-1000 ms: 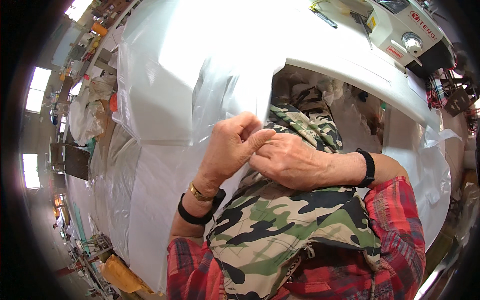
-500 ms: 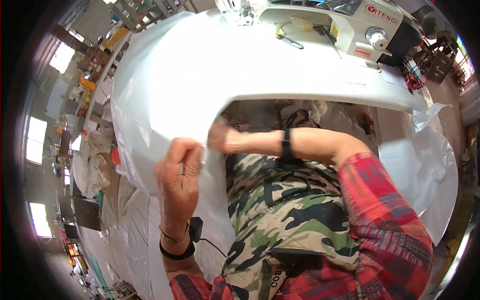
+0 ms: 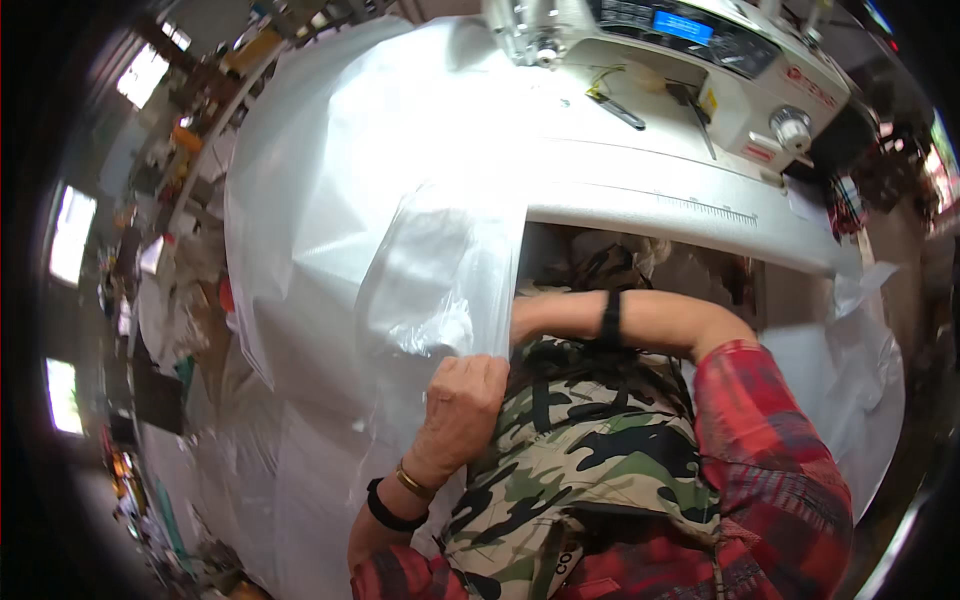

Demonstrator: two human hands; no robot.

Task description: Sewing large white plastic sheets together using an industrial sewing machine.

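The fingers of the left hand [image 3: 462, 400], low in the middle of the frame, are curled shut on the lower edge of a clear plastic sheet [image 3: 440, 280]. Half a second earlier this hand was seen further to the left, pinching the sheet beside the white fabric [image 3: 320, 200]; it has since been brought toward the middle and the sheet has been drawn up with it. The right hand [image 3: 515, 318] is hidden behind the sheet's right edge, so whether its fingers are open or closed cannot be told; only the forearm and a black wristband [image 3: 610, 318] are seen, reaching leftward from the red plaid sleeve [image 3: 770, 460]. A second ago both hands were pressed together at the chest over the camouflage apron [image 3: 590, 450]; they have now been separated, and the sheet is judged to be spread between them. The sheet hangs against the draped white fabric in the centre-left, below the edge of the sewing machine [image 3: 680, 60] at the top.
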